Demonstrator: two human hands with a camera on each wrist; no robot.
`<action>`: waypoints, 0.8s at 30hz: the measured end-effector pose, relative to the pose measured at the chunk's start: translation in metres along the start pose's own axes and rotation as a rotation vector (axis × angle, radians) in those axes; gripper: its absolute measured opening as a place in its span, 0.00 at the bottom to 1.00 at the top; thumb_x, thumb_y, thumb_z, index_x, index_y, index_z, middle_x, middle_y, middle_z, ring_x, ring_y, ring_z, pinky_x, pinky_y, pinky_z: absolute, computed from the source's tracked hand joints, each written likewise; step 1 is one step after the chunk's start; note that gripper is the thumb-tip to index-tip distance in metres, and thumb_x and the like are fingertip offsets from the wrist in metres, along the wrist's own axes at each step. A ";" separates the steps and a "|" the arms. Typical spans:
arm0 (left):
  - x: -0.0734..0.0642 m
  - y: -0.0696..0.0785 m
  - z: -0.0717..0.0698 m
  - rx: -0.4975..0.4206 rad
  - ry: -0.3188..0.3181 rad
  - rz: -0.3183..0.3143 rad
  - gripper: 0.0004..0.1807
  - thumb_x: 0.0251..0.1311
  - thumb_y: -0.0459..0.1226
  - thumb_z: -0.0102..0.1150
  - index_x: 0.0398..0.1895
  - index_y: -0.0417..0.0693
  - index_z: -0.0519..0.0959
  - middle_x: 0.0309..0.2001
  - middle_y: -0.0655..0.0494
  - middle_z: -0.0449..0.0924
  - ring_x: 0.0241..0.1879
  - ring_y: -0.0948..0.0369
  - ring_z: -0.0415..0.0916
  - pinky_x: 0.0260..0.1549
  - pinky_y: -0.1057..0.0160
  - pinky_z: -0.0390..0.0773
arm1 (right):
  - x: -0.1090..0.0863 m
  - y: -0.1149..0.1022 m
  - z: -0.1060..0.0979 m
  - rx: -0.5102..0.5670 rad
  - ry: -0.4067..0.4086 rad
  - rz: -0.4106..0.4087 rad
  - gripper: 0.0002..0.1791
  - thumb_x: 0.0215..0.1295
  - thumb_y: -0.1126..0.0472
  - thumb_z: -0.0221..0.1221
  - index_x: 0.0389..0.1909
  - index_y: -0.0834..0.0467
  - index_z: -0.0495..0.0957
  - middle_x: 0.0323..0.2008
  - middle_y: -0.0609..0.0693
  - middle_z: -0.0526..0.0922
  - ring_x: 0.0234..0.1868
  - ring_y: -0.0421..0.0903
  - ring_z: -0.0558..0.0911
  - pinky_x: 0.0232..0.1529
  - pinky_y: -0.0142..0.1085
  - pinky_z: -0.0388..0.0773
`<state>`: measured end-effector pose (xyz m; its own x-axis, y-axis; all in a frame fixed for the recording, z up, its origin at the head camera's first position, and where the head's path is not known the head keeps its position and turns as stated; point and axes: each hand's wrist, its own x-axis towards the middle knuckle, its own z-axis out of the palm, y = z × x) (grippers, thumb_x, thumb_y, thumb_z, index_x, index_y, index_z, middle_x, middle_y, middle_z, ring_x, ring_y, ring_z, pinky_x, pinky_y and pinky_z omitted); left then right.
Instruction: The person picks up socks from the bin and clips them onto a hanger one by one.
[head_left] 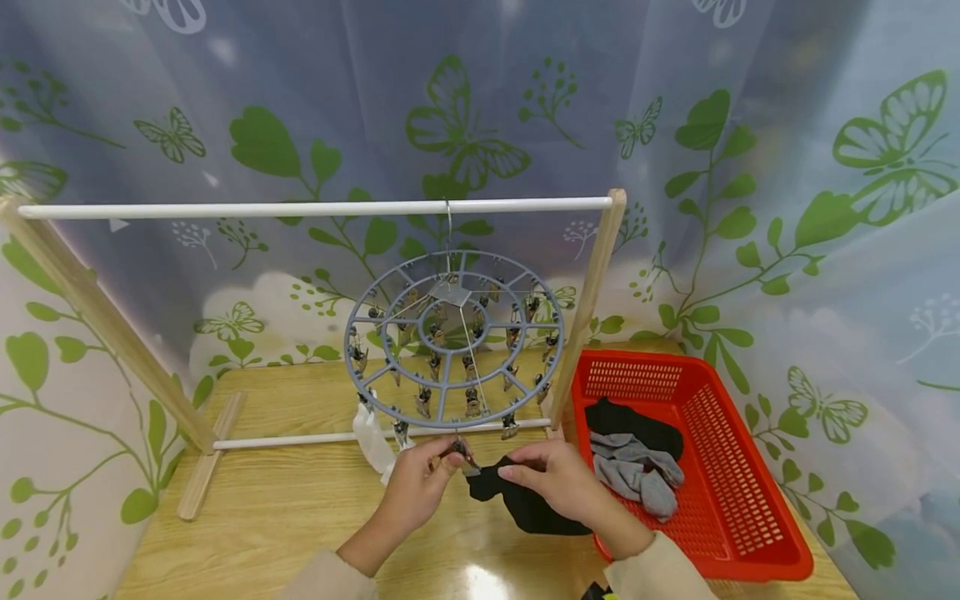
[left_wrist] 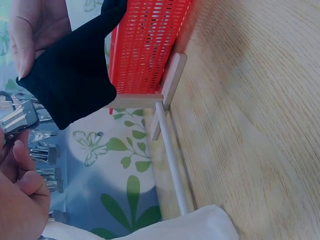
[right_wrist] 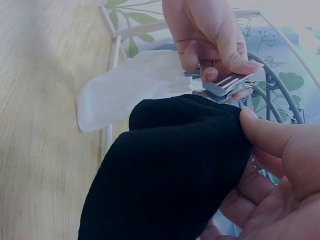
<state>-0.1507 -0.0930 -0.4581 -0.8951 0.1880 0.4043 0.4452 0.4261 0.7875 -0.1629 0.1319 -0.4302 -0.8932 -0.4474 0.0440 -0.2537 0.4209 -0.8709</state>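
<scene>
"State of the left hand (head_left: 420, 479)?"
"Pinching a clip (head_left: 460, 448) under the hanger (head_left: 451, 292)."
"Right hand (head_left: 557, 477)?"
"Gripping a black sock (head_left: 536, 504), its edge at the clip."
"Hanger?"
"Round, grey, hooked over the white bar (head_left: 315, 210); white sock (head_left: 371, 433) hanging at its left."
"Basket (head_left: 772, 492)?"
"Red, on the table (head_left: 300, 492), right of the stand (head_left: 588, 308); grey cloth (head_left: 630, 468) and dark cloth (head_left: 637, 423) inside."

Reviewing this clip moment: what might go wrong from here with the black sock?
The metal clip in the left hand is close to the edge of the black sock; it might catch too little fabric, and the sock could drop once the right hand lets go.

The round hanger hangs by one hook from the white rail, so a tug might swing it.
</scene>
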 end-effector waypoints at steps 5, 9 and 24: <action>0.000 0.001 0.000 0.024 0.005 -0.003 0.15 0.64 0.48 0.51 0.35 0.52 0.85 0.34 0.58 0.86 0.28 0.68 0.74 0.23 0.68 0.73 | 0.001 0.000 0.004 -0.014 0.008 -0.026 0.13 0.63 0.57 0.65 0.42 0.62 0.86 0.43 0.56 0.86 0.41 0.49 0.84 0.37 0.32 0.81; 0.001 0.000 0.000 0.032 0.016 0.014 0.16 0.63 0.49 0.50 0.34 0.53 0.85 0.32 0.59 0.86 0.28 0.69 0.75 0.23 0.69 0.72 | 0.002 0.000 0.007 -0.021 0.015 -0.041 0.13 0.63 0.58 0.65 0.41 0.63 0.86 0.42 0.56 0.86 0.41 0.49 0.84 0.38 0.33 0.82; 0.000 0.001 -0.001 0.075 0.031 -0.024 0.14 0.62 0.49 0.52 0.32 0.55 0.85 0.31 0.62 0.86 0.28 0.68 0.78 0.25 0.69 0.72 | 0.005 -0.006 0.013 0.005 0.029 -0.050 0.12 0.62 0.60 0.66 0.41 0.65 0.86 0.41 0.58 0.86 0.43 0.53 0.85 0.41 0.38 0.83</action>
<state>-0.1505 -0.0936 -0.4568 -0.9039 0.1498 0.4006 0.4192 0.4953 0.7609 -0.1609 0.1169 -0.4318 -0.8897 -0.4449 0.1019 -0.2968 0.3942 -0.8698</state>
